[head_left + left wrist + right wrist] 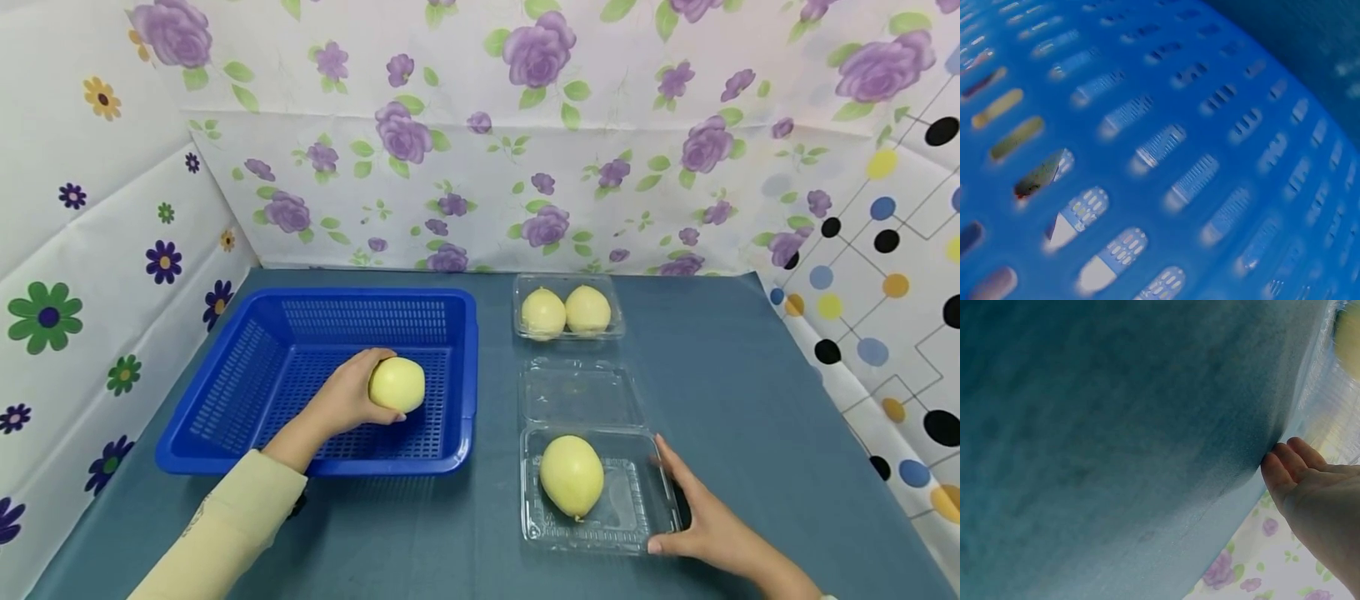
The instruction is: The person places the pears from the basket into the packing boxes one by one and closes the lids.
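Observation:
In the head view my left hand (352,393) grips a pale yellow pear (399,385) inside the blue plastic basket (471,400), above its slotted floor. The left wrist view is filled by the basket's slotted wall (1166,112); hand and pear cannot be made out there. At the right, my right hand (708,521) rests against the right side of an open clear plastic clamshell box (630,500), thumb by the near corner and fingers along the side. A single pear (572,477) lies in that box. In the right wrist view the right hand's fingers (1279,472) look fairly straight.
Behind the open box, its lid (581,396) lies folded back. Farther back stands another clear box (617,327) with two pears. Everything is on a blue-green cloth (720,375). A flowered sheet (480,192) hangs at the back, with patterned sheets on both sides.

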Demonstrator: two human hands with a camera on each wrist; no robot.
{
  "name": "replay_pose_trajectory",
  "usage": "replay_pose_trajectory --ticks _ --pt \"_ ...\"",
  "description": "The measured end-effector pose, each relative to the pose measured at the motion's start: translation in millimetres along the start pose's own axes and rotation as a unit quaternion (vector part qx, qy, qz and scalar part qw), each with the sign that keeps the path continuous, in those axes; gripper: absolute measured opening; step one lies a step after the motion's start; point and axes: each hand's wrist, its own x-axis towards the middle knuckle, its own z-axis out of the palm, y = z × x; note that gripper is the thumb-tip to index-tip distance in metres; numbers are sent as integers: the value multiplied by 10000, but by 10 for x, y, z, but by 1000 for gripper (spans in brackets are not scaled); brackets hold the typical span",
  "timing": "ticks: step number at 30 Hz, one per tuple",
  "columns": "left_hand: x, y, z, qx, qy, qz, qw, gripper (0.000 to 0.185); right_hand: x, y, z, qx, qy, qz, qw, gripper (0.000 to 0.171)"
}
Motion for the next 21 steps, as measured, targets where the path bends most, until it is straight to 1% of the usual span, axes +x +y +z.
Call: replay_pose_trajectory --ticks 8,16,21 --pt "27 41 -7 -39 -9 147 9999 82 -17 -12 6 42 -4 117 9999 119" --pt "24 85 -3 -88 91 122 9998 81 -10 -9 -4 78 -39 84 9999 119" --pt "14 144 -10 -119 129 145 9997 81 1 -9 -17 105 -55 74 9999 119"
